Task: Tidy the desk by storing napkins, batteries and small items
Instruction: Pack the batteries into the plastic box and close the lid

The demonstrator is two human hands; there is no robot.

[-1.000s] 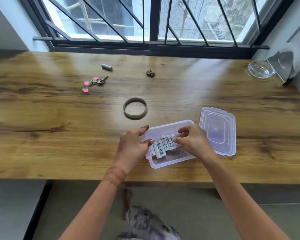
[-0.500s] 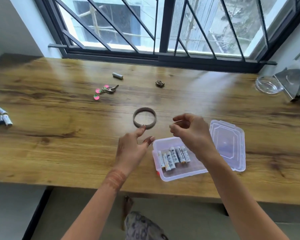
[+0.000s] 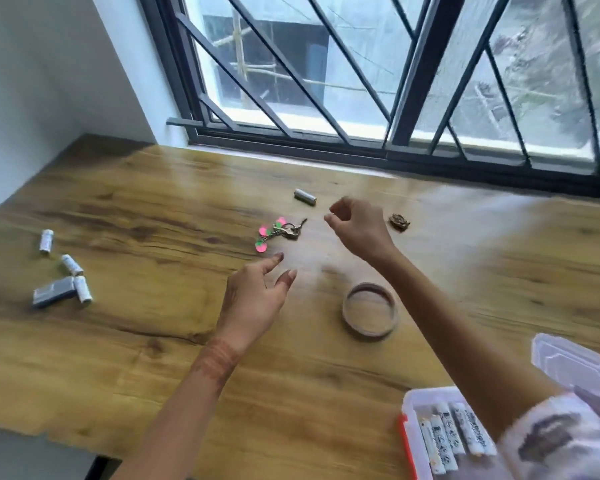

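A clear plastic box (image 3: 409, 441) at the bottom right holds several white batteries (image 3: 451, 434). Its lid (image 3: 568, 368) lies beside it. My right hand (image 3: 359, 228) hovers over the desk with loosely curled fingers and holds nothing, just right of a silver battery (image 3: 305, 197) and a key ring with pink tags (image 3: 278, 232). My left hand (image 3: 257, 299) floats open below the key ring, fingers relaxed. Three white batteries (image 3: 71, 265) and a grey flat item (image 3: 53, 291) lie at the left.
A brown ring (image 3: 369, 311) lies between my arms on the wooden desk (image 3: 153, 341). A small brown trinket (image 3: 399, 221) sits right of my right hand. A barred window (image 3: 361, 81) runs along the far edge, with a white wall at the left.
Both hands left the box and moved up and leftward over the desk; my right hand now sits near the silver battery. The view turned left, bringing the left-side batteries into sight.
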